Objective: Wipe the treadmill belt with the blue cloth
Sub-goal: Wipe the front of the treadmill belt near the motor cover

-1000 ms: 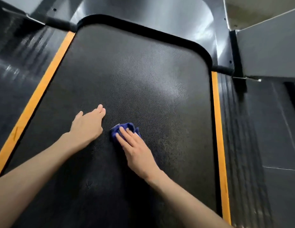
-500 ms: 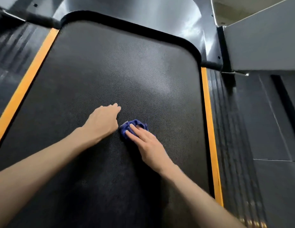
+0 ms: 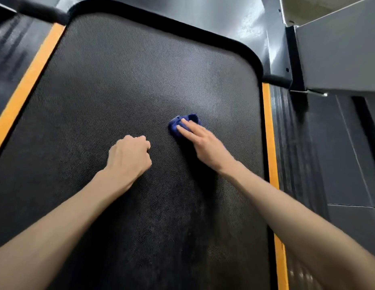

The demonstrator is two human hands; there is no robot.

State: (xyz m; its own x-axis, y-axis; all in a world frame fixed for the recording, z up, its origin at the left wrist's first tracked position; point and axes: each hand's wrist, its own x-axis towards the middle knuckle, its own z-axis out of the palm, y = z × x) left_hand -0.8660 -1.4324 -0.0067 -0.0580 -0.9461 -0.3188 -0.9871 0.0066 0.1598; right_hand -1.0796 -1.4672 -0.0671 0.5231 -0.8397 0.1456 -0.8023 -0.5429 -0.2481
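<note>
Right of centre on belt [image 3: 119, 80]: I see cloth [image 3: 178, 127] pushed nearer right edge, right hand [image 3: 203, 145] flat on it, fingers straight, pressing. Left hand [image 3: 130, 155] went from spread to empty curled fist. Wipe advancing, I reckon.

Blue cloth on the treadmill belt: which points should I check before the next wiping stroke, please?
1. Right hand presses flat on the blue cloth: ok.
2. Cloth lies on the belt, inside the orange strip: ok.
3. Left hand is apart from the cloth, a fist holding nothing: ok.
4. Cloth spread out flat: it is bunched up, not ok.
5. Belt ahead of the cloth is free of things: ok.
6. Belt is stopped: cannot tell.
</note>
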